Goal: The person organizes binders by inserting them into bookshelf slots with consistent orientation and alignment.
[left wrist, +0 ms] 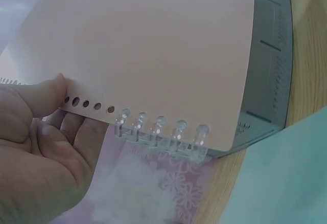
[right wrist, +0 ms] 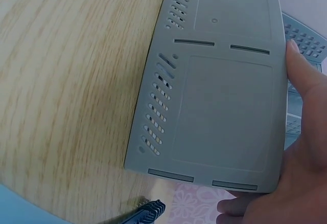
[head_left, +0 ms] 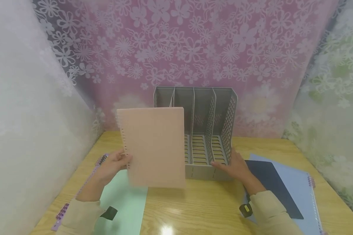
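A pale pink ring-bound notebook (head_left: 154,148) stands upright in front of a grey file organizer (head_left: 209,172) with several upright compartments. My left hand (head_left: 113,166) pinches the notebook by its punched left edge. In the left wrist view, the thumb lies on the cover and the other fingers are behind it, beside clear plastic rings (left wrist: 161,132). At the organizer's front right corner, my right hand (head_left: 233,166) grips it, thumb over the front lip and fingers round the side. The notebook hides the organizer's lower left part. A thin white edge shows in the leftmost compartment.
A mint green notebook (head_left: 125,199) with a purple binding strip (head_left: 60,215) lies at the left of the wooden table (head_left: 176,209). To the right, a dark navy cover (head_left: 270,182) overlaps a light blue notebook (head_left: 300,186). A floral curtain (head_left: 188,42) hangs behind.
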`<state>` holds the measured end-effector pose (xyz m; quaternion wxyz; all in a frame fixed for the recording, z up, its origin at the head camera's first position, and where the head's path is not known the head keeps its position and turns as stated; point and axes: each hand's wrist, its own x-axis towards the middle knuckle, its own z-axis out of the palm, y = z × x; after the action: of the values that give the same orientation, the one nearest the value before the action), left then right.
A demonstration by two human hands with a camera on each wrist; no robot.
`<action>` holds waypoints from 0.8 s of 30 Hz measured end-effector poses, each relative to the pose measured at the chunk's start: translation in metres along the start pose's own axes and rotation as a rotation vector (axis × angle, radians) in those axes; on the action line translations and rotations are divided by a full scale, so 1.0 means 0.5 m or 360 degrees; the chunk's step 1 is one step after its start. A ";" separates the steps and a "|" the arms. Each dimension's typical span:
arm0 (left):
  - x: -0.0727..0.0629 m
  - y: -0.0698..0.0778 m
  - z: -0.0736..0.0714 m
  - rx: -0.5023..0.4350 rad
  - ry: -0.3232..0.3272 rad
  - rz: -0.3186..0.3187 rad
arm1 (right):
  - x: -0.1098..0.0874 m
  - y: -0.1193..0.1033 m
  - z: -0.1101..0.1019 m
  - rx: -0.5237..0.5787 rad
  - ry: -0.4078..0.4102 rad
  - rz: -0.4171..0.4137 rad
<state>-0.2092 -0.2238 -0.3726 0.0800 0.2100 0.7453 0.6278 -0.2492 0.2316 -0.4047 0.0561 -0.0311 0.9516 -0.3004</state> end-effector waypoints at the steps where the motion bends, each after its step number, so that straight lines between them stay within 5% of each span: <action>1: -0.002 -0.001 -0.004 -0.0003 0.0021 0.0002 | 0.000 0.001 0.000 0.0006 -0.0006 0.0005; 11: -0.011 -0.005 -0.033 -0.0051 0.0130 0.0128 | -0.004 -0.001 -0.001 0.0054 -0.0037 0.0022; 24: -0.030 -0.004 -0.066 -0.0073 0.0309 0.0162 | -0.007 -0.004 -0.001 0.0108 -0.0042 0.0031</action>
<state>-0.2087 -0.2599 -0.3703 -0.0198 0.1839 0.7233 0.6653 -0.2456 0.2305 -0.4029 0.0727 -0.0240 0.9404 -0.3315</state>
